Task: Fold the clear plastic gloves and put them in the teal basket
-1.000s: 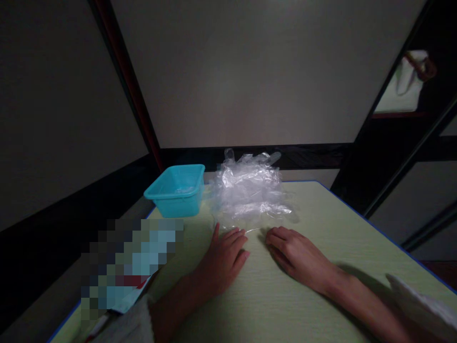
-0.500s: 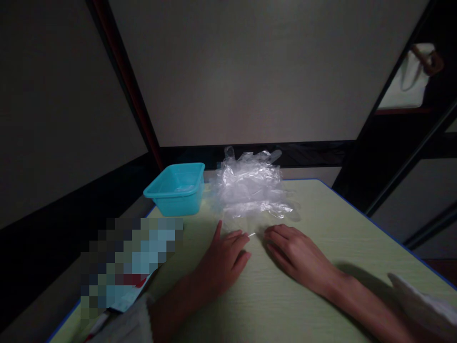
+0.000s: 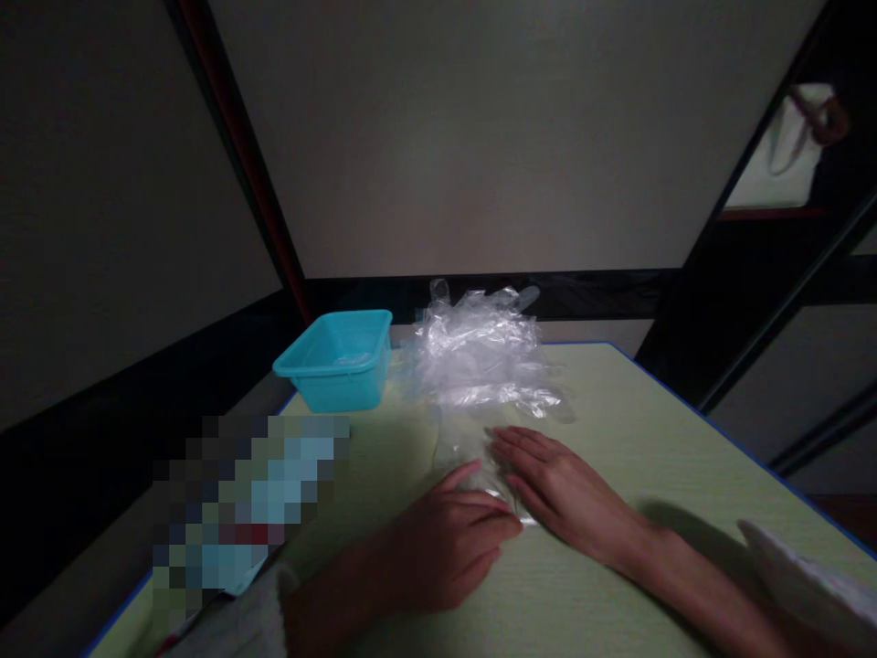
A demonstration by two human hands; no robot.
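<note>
Pinching clear film at six o'clock from the plastic pile, the left hand could tear it or drag clinging layers by tugging unevenly beside the open right hand.

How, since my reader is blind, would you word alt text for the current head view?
A person's left hand pinches the near edge of a thin clear plastic piece on a pale green table, the right hand palm-down beside it. Beyond lies a shiny heap of clear plastic, with a turquoise basin to its left.
</note>
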